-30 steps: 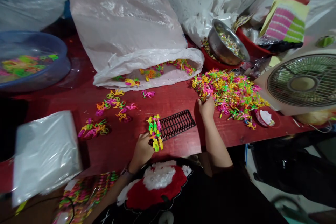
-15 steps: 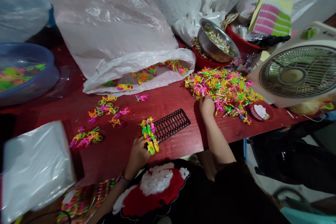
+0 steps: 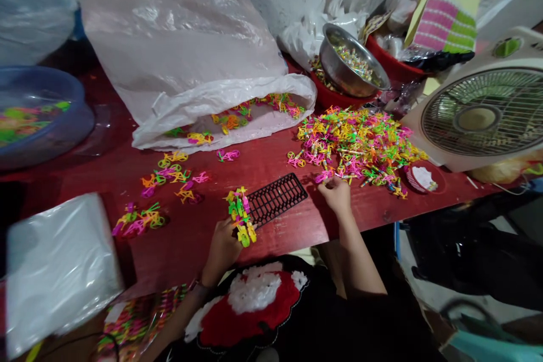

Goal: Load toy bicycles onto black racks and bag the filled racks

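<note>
A black slotted plastic rack [image 3: 280,199] lies slanted on the red table, with several small yellow, green and pink plastic toy bicycles [image 3: 240,209] standing in its left end. My left hand [image 3: 224,244] is closed around that left end, its fingers partly hidden by the toys. To the right of the rack, my right hand [image 3: 338,193] pinches a pink toy bicycle [image 3: 324,175] at the near edge of a large heap of mixed toy bicycles [image 3: 360,138].
A white plastic sack [image 3: 182,107] opens onto the table with toys inside. Loose toy bicycles [image 3: 139,219] lie left. Around stand a blue basin [image 3: 80,107], a clear-wrapped stack [image 3: 59,271], a tilted steel bowl [image 3: 339,70], a small red basket [image 3: 439,181] and a fan [image 3: 479,113].
My right hand has drawn back from the heap toward me, bringing a pink toy bicycle in its fingers. My left hand and the rack stay in place.
</note>
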A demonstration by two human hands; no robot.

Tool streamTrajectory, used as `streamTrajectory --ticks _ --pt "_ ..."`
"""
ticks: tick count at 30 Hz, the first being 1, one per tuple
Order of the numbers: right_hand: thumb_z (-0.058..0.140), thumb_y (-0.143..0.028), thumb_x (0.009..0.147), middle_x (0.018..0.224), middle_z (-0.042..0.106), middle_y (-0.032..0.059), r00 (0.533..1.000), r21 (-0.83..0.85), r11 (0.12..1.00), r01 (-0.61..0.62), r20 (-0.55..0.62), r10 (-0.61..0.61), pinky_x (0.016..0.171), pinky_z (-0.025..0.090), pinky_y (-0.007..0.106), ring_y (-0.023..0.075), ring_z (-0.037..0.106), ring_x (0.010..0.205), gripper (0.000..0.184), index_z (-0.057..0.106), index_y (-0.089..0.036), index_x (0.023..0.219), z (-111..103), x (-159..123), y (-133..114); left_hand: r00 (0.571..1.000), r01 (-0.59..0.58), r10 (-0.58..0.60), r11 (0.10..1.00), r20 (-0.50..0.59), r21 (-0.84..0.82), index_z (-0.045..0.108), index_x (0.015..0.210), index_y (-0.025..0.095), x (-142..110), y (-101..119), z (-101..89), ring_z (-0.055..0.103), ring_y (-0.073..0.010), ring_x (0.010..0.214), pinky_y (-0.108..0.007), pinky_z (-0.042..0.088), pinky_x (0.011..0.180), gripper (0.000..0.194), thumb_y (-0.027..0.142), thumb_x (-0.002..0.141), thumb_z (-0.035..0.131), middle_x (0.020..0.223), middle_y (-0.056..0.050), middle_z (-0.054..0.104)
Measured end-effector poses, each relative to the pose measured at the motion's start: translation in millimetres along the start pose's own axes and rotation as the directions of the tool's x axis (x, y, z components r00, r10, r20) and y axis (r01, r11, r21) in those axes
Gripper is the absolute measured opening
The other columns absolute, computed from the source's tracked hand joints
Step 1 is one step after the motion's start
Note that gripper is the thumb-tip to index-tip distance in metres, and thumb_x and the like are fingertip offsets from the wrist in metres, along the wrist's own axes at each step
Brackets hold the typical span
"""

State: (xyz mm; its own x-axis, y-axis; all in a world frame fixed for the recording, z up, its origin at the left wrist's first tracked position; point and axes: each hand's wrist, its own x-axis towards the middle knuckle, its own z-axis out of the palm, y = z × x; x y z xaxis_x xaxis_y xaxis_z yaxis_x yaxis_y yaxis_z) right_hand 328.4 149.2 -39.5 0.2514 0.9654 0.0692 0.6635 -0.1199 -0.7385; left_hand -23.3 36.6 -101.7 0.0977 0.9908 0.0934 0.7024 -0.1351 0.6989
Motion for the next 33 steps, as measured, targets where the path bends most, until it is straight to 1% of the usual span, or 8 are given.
streamTrajectory --ticks 3,7,11,16,25,28,30,33 --pt "0.066 -0.033 0.080 0.087 0.077 0.0068 0.971 0.258 0.962 0.085 0.196 -0.138 0.075 0.057 0.029 0.0191 0.072 0.077 0.023 0.071 -0.015 0.094 24.9 -26.9 -22.6 1.000 0.016 -0.016 1.000 -0.008 -0.001 0.076 0.082 0.018 -0.3 2.0 0.5 0.067 -0.0265 0.090 -0.038 0.049 0.085 0.016 0.016 0.083 0.060 0.095 -0.010 0.077" --pt "0.069 -0.034 0.089 0.101 0.077 0.0072 0.790 0.525 0.833 0.174 0.430 -0.437 0.086 0.057 0.032 0.0191 0.072 0.088 0.022 0.073 -0.017 0.102 66.3 -68.8 -57.0 1.000 0.017 -0.018 1.000 -0.022 -0.008 0.076 0.081 0.020 0.3 5.6 -0.6 0.068 -0.0253 0.089 -0.036 0.050 0.085 0.016 0.013 0.079 0.062 0.095 -0.009 0.077" --pt "0.064 -0.022 0.094 0.103 0.073 0.0078 0.642 0.512 0.781 0.357 0.473 -0.603 0.093 0.054 0.034 0.0208 0.068 0.098 0.012 0.073 -0.020 0.102 94.5 -85.7 -69.4 0.999 0.018 -0.018 1.000 -0.037 -0.007 0.076 0.083 0.021 0.7 8.2 -2.6 0.069 -0.0255 0.091 -0.035 0.050 0.084 0.017 0.012 0.077 0.063 0.098 -0.008 0.077" --pt "0.061 -0.006 0.085 0.102 0.067 0.0095 0.529 0.348 0.740 0.576 0.532 -0.662 0.094 0.053 0.036 0.0235 0.062 0.099 0.021 0.070 -0.019 0.098 98.8 -84.4 -62.8 0.999 0.022 -0.022 1.000 -0.040 -0.017 0.076 0.089 0.022 0.3 9.4 -3.5 0.068 -0.0262 0.099 -0.036 0.051 0.089 0.019 0.013 0.077 0.064 0.100 -0.007 0.077" --pt "0.062 0.002 0.078 0.099 0.064 0.0092 0.502 0.065 0.710 0.701 0.662 -0.556 0.093 0.051 0.033 0.0236 0.059 0.099 0.025 0.068 -0.016 0.094 97.9 -94.3 -88.7 0.998 0.046 -0.047 0.999 -0.034 -0.016 0.074 0.079 0.021 0.1 9.6 -2.1 0.066 -0.0260 0.095 -0.038 0.048 0.089 0.010 0.017 0.080 0.066 0.099 -0.008 0.075" --pt "0.063 0.003 0.077 0.097 0.066 0.0097 0.540 0.079 0.753 0.653 0.649 -0.536 0.089 0.051 0.032 0.0232 0.060 0.096 0.025 0.070 -0.015 0.093 101.7 -95.4 -92.1 0.998 0.048 -0.049 0.999 -0.046 -0.017 0.076 0.084 0.022 0.4 11.6 -2.1 0.065 -0.0256 0.094 -0.038 0.047 0.088 0.011 0.018 0.080 0.066 0.101 -0.008 0.075" --pt "0.061 0.003 0.078 0.093 0.067 0.0076 0.519 0.164 0.780 0.604 0.661 -0.542 0.084 0.051 0.030 0.0204 0.062 0.090 0.025 0.073 -0.016 0.090 99.2 -87.0 -90.1 0.997 0.046 -0.047 0.999 -0.055 -0.020 0.077 0.087 0.022 0.4 13.2 -2.1 0.066 -0.0255 0.095 -0.037 0.048 0.088 0.014 0.018 0.079 0.066 0.102 -0.008 0.076" --pt "0.058 0.003 0.082 0.095 0.071 0.0048 0.549 0.266 0.816 0.514 0.629 -0.551 0.084 0.053 0.029 0.0174 0.065 0.086 0.034 0.078 -0.019 0.099 82.1 -49.0 -82.6 0.997 0.039 -0.041 0.999 -0.065 -0.029 0.078 0.089 0.022 0.6 14.6 -2.0 0.066 -0.0251 0.097 -0.037 0.048 0.089 0.016 0.018 0.081 0.064 0.104 -0.007 0.076"
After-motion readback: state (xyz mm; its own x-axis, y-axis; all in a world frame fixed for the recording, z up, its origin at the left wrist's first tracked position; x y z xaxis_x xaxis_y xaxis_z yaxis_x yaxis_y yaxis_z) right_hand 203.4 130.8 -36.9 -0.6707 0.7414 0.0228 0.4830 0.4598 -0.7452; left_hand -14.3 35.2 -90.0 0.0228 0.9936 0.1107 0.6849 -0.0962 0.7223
